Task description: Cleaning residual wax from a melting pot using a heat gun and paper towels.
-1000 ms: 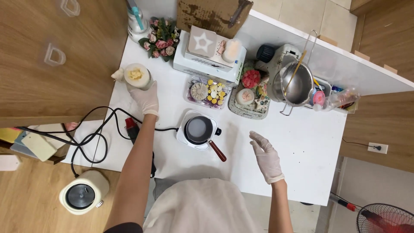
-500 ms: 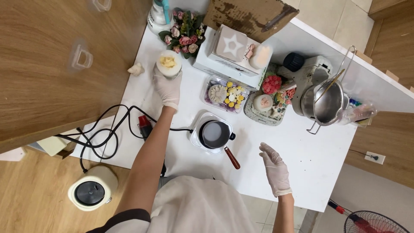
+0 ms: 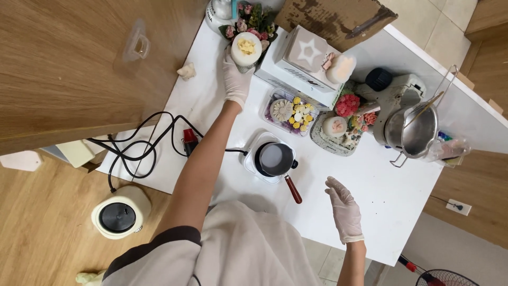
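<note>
My left hand (image 3: 235, 78), in a white glove, is stretched to the far side of the white table (image 3: 370, 196) and grips a white candle (image 3: 246, 48) with yellow decoration on top, right beside a bunch of pink flowers (image 3: 253, 18). My right hand (image 3: 345, 207), also gloved, hovers open above the table near its front edge, holding nothing. Between the hands a small dark pot with a red-brown handle (image 3: 276, 160) sits on a white hot plate (image 3: 253, 165).
A clear tray of small wax flowers (image 3: 291, 111) and a tray with a red flower candle (image 3: 344, 124) lie past the pot. A white box (image 3: 301, 66), cardboard box (image 3: 333, 18), steel pitcher (image 3: 415, 132), black cables (image 3: 143, 148) and a floor-standing round appliance (image 3: 119, 214) surround them.
My left hand has carried the candle farther across the table toward the flowers. My right hand has stayed open near the front edge, lowering slightly.
</note>
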